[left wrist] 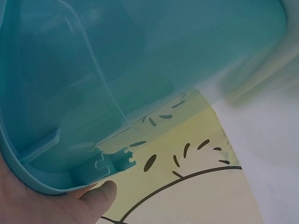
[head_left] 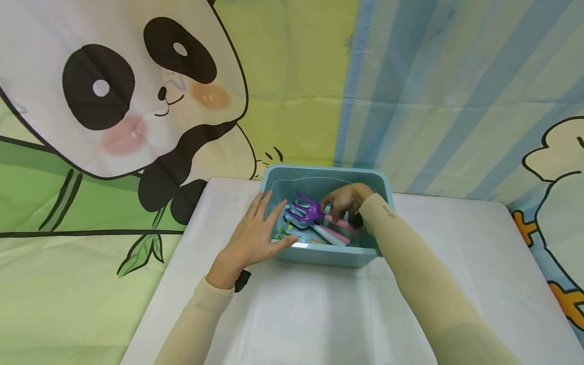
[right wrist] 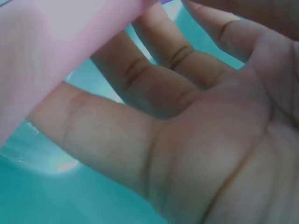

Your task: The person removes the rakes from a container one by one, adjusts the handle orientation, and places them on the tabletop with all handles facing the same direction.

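Note:
A light blue plastic bin [head_left: 324, 258] stands on the white table. My right hand [head_left: 344, 200] reaches inside it, fingers curled down, and grips the pink handle [right wrist: 56, 51] of a purple toy rake [head_left: 310, 211]. In the right wrist view, the thumb and fingers meet that handle. Spread nearly straight, the fingers of my left hand [head_left: 255, 235] rest at the bin's left rim; the left wrist view shows that hand against the rim [left wrist: 28, 179]. A blue rake head with a pale handle [head_left: 329, 235] lies beneath the purple one. The right hand partly hides the contents.
Small green pieces [head_left: 282, 233] lie at the bin's left end. A thin handle [head_left: 315, 179] runs along the bin's back edge. The white tabletop [head_left: 292, 314] extends around the bin. Behind it hangs a cloth [head_left: 292, 101] with a printed panda.

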A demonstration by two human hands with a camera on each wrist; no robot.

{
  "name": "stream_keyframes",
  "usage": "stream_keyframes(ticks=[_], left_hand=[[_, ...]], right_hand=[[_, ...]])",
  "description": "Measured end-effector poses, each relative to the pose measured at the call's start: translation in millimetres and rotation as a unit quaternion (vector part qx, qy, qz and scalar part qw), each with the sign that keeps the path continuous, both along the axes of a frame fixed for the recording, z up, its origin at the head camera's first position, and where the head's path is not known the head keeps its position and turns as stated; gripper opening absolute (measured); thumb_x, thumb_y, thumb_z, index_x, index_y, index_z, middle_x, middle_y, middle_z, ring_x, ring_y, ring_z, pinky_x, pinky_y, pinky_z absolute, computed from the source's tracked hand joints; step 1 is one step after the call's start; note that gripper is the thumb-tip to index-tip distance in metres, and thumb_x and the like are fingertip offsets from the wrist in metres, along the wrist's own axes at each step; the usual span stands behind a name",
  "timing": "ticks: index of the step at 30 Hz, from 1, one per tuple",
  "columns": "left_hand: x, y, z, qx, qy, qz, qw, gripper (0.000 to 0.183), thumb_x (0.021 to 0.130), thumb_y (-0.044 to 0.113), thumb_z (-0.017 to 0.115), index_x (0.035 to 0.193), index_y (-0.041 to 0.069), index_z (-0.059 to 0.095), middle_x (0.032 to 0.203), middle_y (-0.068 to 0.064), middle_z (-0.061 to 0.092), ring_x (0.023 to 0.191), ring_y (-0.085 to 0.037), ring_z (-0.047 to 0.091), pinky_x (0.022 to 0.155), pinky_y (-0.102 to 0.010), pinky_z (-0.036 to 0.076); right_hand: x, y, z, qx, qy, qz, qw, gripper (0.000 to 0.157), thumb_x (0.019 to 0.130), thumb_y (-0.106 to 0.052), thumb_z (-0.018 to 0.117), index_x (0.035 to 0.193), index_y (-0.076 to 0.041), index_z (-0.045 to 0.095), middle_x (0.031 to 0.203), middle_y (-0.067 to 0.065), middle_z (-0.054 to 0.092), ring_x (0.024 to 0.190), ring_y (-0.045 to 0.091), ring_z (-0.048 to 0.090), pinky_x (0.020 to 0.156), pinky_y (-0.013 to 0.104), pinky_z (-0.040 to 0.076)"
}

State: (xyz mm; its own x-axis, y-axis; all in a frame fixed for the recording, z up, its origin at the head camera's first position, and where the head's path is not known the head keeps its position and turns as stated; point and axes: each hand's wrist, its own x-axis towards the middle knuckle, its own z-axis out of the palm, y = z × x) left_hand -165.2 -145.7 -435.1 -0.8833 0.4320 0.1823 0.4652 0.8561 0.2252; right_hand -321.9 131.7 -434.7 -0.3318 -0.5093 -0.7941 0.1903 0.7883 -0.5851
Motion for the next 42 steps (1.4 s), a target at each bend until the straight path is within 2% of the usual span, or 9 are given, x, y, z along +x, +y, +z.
stream_keyframes(ticks=[5,11,15,20,23,28,33,38,42], left_hand=[[0.6,-0.2,1.1,-0.001,-0.008,0.002,1.0,0.095,0.089,0.081,0.039,0.158,0.016,0.034,0.164,-0.02,0.014,0.151,-0.038,0.002,0.117,-0.055,0.019],[0.3,0.3,1.2,-0.002,-0.015,0.005,0.9999,0.094,0.089,0.082,0.038,0.158,0.018,0.033,0.164,-0.02,0.012,0.151,-0.037,0.0,0.117,-0.055,0.019],[-0.2,0.5,1.2,0.0,-0.018,0.008,0.9998,0.094,0.088,0.082,0.038,0.158,0.019,0.033,0.164,-0.019,0.011,0.151,-0.037,0.0,0.117,-0.054,0.019],[0.6,1.0,2.8,0.0,-0.019,0.008,0.9998,0.094,0.088,0.082,0.039,0.158,0.019,0.035,0.164,-0.02,0.012,0.151,-0.037,0.0,0.116,-0.056,0.019],[0.9,1.9,3.7,-0.002,-0.017,0.008,0.9998,0.093,0.088,0.081,0.04,0.157,0.019,0.035,0.164,-0.02,0.012,0.151,-0.038,0.001,0.116,-0.057,0.019],[1.1,2.3,3.6,-0.001,-0.017,0.008,0.9998,0.092,0.088,0.081,0.04,0.157,0.019,0.036,0.164,-0.02,0.012,0.151,-0.037,0.001,0.116,-0.057,0.019],[1.0,1.7,2.7,0.003,-0.019,0.006,0.9998,0.092,0.089,0.081,0.039,0.157,0.02,0.037,0.164,-0.02,0.011,0.151,-0.037,0.001,0.116,-0.056,0.02],[1.3,1.4,1.8,0.007,-0.02,0.005,0.9998,0.091,0.089,0.081,0.039,0.156,0.02,0.037,0.164,-0.019,0.011,0.151,-0.036,0.0,0.115,-0.056,0.021],[1.1,1.4,1.5,0.007,-0.02,0.006,0.9998,0.091,0.088,0.081,0.039,0.156,0.021,0.038,0.165,-0.019,0.011,0.151,-0.036,0.0,0.115,-0.056,0.021]], right_hand=[[3.5,-4.8,18.6,-0.005,0.042,0.013,0.999,0.055,0.094,0.005,0.056,0.144,-0.009,0.038,0.144,0.025,0.042,0.105,0.029,0.062,0.066,0.035,0.054],[9.6,-3.6,43.6,-0.021,0.072,0.03,0.997,0.05,0.097,0.001,0.055,0.143,-0.009,0.037,0.14,0.022,0.045,0.11,0.034,0.062,0.068,0.039,0.056],[14.2,3.0,58.5,-0.052,0.079,0.008,0.996,0.05,0.096,0.002,0.054,0.142,-0.009,0.036,0.136,0.021,0.046,0.108,0.035,0.06,0.065,0.037,0.054],[20.7,15.9,75.5,-0.107,0.076,-0.061,0.989,0.051,0.097,0.004,0.052,0.143,-0.006,0.03,0.134,0.023,0.044,0.105,0.035,0.057,0.07,0.04,0.053],[25.9,25.3,84.6,-0.136,0.081,-0.11,0.981,0.052,0.099,0.004,0.051,0.144,-0.004,0.026,0.136,0.024,0.04,0.11,0.037,0.055,0.076,0.044,0.054],[37.8,43.1,96.5,-0.173,0.091,-0.175,0.965,0.05,0.099,0.003,0.051,0.143,-0.004,0.026,0.131,0.025,0.041,0.111,0.036,0.058,0.079,0.048,0.054],[53.3,65.9,106.8,-0.213,0.094,-0.209,0.95,0.052,0.1,0.001,0.052,0.143,-0.003,0.025,0.128,0.023,0.042,0.108,0.033,0.06,0.081,0.051,0.054],[70.9,98.0,117.0,-0.242,0.122,-0.243,0.931,0.052,0.1,-0.002,0.055,0.141,-0.004,0.024,0.125,0.025,0.043,0.108,0.035,0.061,0.086,0.055,0.053],[82.5,132.4,114.7,-0.254,0.143,-0.275,0.916,0.046,0.1,-0.002,0.055,0.137,-0.006,0.027,0.122,0.024,0.045,0.107,0.038,0.061,0.088,0.058,0.052]])
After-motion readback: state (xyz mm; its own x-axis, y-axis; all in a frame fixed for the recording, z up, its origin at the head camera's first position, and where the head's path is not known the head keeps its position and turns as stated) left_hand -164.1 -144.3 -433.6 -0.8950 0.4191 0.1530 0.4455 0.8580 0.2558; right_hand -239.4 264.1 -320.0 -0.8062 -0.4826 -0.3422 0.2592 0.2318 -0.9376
